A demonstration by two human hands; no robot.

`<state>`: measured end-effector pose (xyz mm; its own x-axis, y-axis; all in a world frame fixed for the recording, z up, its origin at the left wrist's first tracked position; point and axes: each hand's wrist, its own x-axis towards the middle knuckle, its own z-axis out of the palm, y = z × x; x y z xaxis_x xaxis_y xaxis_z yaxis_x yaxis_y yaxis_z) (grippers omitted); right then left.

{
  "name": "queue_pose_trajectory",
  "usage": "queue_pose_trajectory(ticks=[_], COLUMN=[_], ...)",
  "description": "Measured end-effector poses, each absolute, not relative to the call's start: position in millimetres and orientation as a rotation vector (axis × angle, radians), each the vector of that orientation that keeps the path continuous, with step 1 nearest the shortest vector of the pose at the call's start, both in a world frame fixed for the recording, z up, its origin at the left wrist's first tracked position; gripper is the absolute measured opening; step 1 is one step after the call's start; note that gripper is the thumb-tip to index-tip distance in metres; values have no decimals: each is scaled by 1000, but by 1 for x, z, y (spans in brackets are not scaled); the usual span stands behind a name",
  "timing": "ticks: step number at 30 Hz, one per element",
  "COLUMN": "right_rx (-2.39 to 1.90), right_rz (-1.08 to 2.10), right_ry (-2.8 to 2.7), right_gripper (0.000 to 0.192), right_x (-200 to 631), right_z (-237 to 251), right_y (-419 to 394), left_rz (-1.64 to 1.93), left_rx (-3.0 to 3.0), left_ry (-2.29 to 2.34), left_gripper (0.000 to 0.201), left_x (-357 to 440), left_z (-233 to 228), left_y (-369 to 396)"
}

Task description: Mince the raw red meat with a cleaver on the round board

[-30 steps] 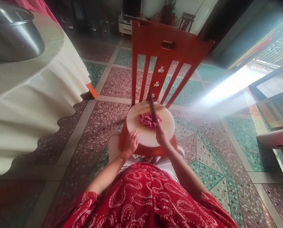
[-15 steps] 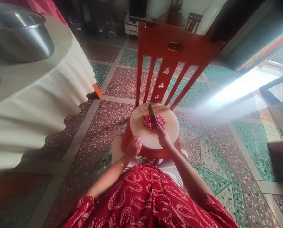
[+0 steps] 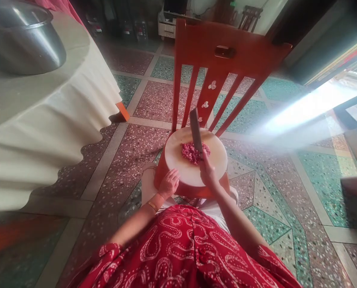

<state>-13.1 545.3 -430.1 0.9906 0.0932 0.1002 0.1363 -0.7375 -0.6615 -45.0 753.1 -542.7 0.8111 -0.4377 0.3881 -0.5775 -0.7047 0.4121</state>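
Note:
My right hand (image 3: 208,172) grips the handle of a kitchen knife (image 3: 195,130). Its broad dark blade is raised and points away from me, above a heap of chopped red meat (image 3: 192,153). The meat lies in the middle of a thick round cutting board (image 3: 184,172). My left hand (image 3: 169,183) is at the near left rim of the board, its fingers extended side by side and nothing visible in them. The board rests on the seat of a reddish wooden chair (image 3: 196,44).
On the left stands a table with a pale draped tablecloth (image 3: 76,104), bearing a large metal pot (image 3: 31,48). The chair's slatted back rises behind the board. Patterned stone floor (image 3: 148,148) surrounds the chair, and bright light enters at the right.
The knife has lifted from the meat, its tip now higher against the chair back. My left hand's fingers have straightened a little at the board's rim. The view has shifted slightly.

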Motion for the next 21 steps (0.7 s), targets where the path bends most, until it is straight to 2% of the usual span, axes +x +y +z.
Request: queue_pose_trajectory(ticks=[5,10,15,21], right_rx=[-2447,-2390,-2425,-2443], right_rz=[156,-1,204,86], right_ry=[-69,-94,-27,-68], right_gripper=[53,55,53,54], right_x=[-18,-21,-20,-19], right_z=[-431,-425,-424,-414], right_y=[551,553,553,555], left_rz=[335,340,307,319], left_rx=[2451,2461,2447,2438], left_ry=[-750,-762,-738,-744], left_gripper=[31,31,33,31], left_x=[-45,-44,-44,-44], left_z=[-541,-541,-540,-541], left_y=[753,753,753,752])
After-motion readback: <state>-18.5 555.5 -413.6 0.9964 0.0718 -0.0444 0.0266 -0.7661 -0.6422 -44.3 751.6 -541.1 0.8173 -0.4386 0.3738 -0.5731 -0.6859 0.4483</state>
